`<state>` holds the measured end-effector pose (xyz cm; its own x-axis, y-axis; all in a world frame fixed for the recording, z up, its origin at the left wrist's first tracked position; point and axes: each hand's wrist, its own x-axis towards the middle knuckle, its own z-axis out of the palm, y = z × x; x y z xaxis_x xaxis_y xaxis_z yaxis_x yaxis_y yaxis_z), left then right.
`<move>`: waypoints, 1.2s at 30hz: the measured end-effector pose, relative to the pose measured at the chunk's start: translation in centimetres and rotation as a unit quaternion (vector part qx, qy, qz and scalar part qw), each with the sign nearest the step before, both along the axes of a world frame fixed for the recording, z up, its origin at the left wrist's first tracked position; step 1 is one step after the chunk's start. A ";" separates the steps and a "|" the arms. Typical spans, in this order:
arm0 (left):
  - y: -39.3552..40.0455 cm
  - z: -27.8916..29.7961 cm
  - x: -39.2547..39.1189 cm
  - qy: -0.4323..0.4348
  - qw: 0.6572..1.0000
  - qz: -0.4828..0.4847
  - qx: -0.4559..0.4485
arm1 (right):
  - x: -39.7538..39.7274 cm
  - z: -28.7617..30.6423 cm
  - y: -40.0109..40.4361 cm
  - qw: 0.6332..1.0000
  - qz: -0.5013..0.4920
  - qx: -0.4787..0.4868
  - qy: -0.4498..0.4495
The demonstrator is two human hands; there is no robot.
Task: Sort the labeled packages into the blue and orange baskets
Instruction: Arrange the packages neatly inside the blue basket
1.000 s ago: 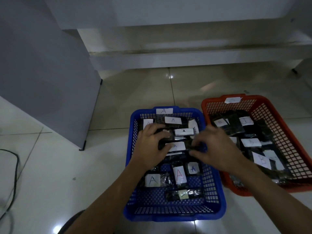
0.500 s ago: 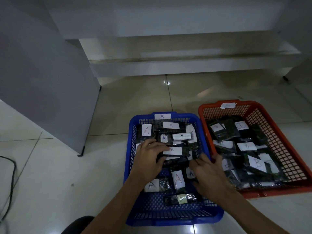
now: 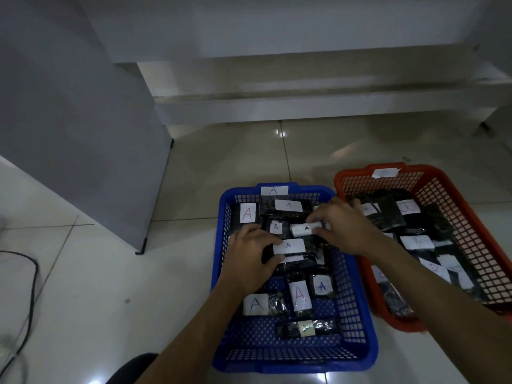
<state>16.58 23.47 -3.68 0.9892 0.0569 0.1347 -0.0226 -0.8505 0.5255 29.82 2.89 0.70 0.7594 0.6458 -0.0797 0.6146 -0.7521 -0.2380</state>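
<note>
Two baskets sit side by side on a pale tiled floor. The blue basket is in front of the person, and the orange basket stands just to its right, the two rims touching or nearly so. Each has a white paper tag on its far rim; the blue one's tag reads "A", while the orange one's tag is too faint to read.

The blue basket holds many dark packages with white labels marked "A". The orange basket holds similar dark packages whose labels are mostly blurred.

Both hands are inside the blue basket. The left hand lies over the middle of the pile, its fingers curled round the left end of a package with an "A" label. The right hand reaches in from the right, over the blue basket's right wall, and pinches between thumb and fingers the right end of a white-labeled package lying just behind the other one. Whether either package is lifted off the pile cannot be told.

A grey panel stands at the left on the floor, a white ledge runs along the back, and a black cable curves along the left edge.
</note>
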 end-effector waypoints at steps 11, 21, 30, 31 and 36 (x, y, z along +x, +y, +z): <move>0.9 0.7 -1.1 -0.036 0.998 0.007 -0.046 | -0.6 -0.8 -0.7 0.999 -0.016 0.033 -0.025; -1.8 0.3 -7.5 0.122 0.982 -0.137 0.041 | -13.7 -2.2 -1.4 0.995 -0.025 0.009 0.101; -1.7 -0.6 -7.1 0.159 0.981 -0.091 0.071 | -15.5 -3.6 1.0 0.987 -0.115 -0.060 0.095; -1.6 -0.7 -7.2 0.161 0.981 -0.084 0.064 | -15.6 -3.6 1.1 0.986 -0.117 -0.065 0.100; -1.9 -0.5 -7.9 0.194 0.976 -0.084 0.052 | -16.2 -2.3 0.4 0.983 -0.124 -0.070 0.120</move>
